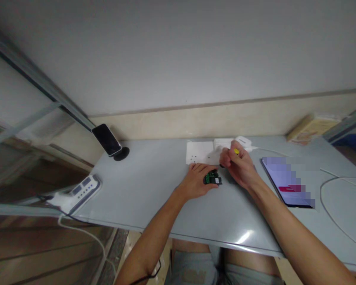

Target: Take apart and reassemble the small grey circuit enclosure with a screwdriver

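Observation:
My left hand [197, 182] rests on the table with thumb and fingers closed around a small black device with a green circuit board [213, 178]. Just to the right, my right hand [240, 164] is wrapped round what looks like a screwdriver [236, 151]; its yellow end pokes out at the top, and most of it is hidden in the fist. Whether its tip touches the board cannot be made out. Beyond the hands lies a white sheet [199, 148] with several small dark spots or pieces on it.
A white adapter [243, 141] with a cable sits behind my right hand. A tablet-like screen [287, 182] lies at right, near loose white cable. A phone on a stand [106, 139] and a power strip [83, 192] are at left. A yellowish box [313, 128] stands at back right.

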The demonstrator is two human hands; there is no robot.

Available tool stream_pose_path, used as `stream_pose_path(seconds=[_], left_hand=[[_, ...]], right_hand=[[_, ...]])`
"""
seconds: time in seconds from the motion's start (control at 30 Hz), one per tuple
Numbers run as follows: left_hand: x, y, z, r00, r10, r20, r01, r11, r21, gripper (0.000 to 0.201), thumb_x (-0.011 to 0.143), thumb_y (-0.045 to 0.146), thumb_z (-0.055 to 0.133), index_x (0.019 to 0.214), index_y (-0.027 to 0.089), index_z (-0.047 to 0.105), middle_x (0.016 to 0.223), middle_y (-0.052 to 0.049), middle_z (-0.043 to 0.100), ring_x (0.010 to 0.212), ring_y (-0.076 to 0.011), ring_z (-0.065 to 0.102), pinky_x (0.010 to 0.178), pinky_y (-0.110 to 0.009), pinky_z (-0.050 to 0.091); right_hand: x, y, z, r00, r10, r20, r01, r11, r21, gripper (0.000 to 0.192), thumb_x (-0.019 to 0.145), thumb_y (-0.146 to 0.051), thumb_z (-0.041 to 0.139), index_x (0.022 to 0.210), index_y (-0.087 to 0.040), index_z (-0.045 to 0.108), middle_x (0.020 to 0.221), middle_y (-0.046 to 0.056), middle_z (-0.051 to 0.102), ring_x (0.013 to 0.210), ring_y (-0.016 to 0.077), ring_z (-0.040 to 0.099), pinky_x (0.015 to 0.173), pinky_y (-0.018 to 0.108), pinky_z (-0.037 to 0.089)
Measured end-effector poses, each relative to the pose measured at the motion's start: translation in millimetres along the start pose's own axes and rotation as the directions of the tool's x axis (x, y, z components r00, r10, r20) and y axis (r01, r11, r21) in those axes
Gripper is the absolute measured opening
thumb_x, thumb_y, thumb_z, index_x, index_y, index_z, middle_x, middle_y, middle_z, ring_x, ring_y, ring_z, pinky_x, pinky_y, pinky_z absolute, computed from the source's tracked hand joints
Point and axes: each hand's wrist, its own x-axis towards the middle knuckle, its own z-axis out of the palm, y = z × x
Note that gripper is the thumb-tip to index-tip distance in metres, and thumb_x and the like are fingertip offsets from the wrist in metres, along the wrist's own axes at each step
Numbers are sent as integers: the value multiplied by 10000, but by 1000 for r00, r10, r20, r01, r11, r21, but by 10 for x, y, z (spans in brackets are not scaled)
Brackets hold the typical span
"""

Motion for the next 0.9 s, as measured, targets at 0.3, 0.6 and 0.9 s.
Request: stream_pose_path(seconds=[0.3,0.6,0.9], left_hand=[[-4,18,2,1000,10,3,-10,999,50,527,900,490,725,1351,277,552,1368,-55,651,1269,-267,566,1079,-442,350],[0,7,-4,1000,21,7,-21,999,44,520,891,478,734,1337,269,567,1318,-51,669,1235,-260,574,1078,-433,350],[-2,18,-2,1000,2,23,-3,999,45,530,907,482,711,1368,288,534,1353,-49,651,1258,-268,563,1088,-444,356]], right_hand=[[15,1,-17,1000,4,-11,-4,1000,25,381,693,-515,888,784,-242,639,965,7,682,833,145,648,746,276,515],[44,45,-49,1000,20,8,-20,999,29,480,817,-726,657,991,-279,666,579,-57,430,496,125,401,500,273,393],[33,9,-129,999,27,-38,-25,998,66,503,655,-451,928,702,-237,475,900,-25,699,706,118,631,660,251,516]])
